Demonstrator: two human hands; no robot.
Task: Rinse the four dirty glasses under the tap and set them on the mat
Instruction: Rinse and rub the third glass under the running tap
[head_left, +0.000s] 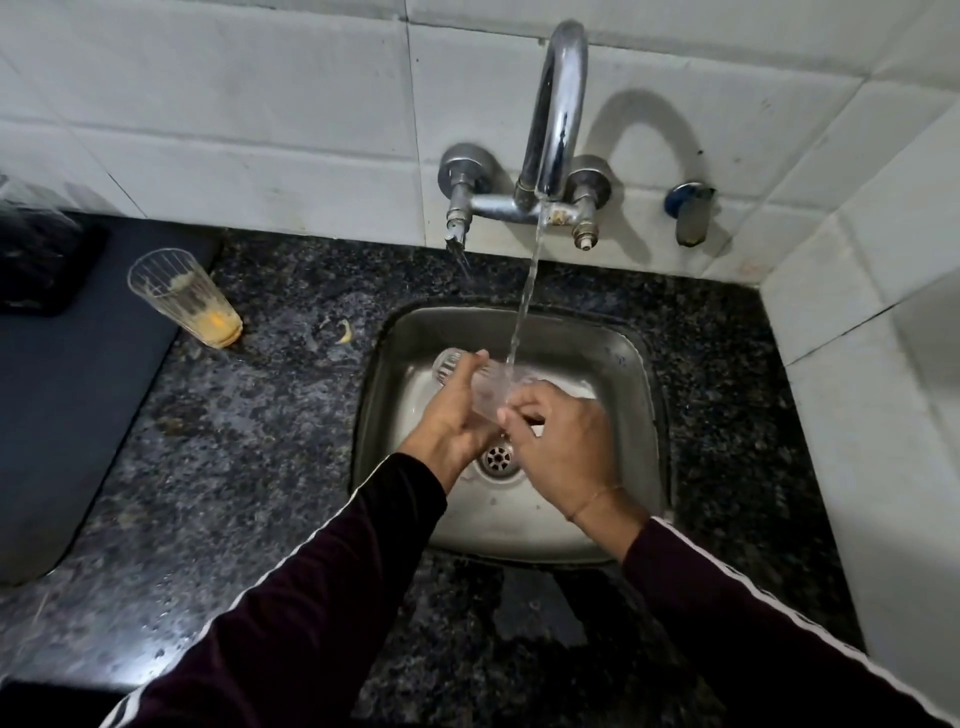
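Note:
Over the steel sink (631, 374) I hold a clear ribbed glass (485, 387) on its side under the running stream from the chrome tap (558, 109). My left hand (452, 421) grips the glass near its base end, which points left. My right hand (561, 441) has its fingers curled at the glass's mouth end, where the water lands. A second glass (182, 296) with yellow residue in its bottom stands on the granite counter, at the edge of the dark mat (67, 395) on the left.
The drain (498, 457) lies below my hands. A dark object (36, 260) sits at the mat's far left corner. A small yellow scrap (344, 331) lies on the wet counter. White tiled walls close in behind and on the right.

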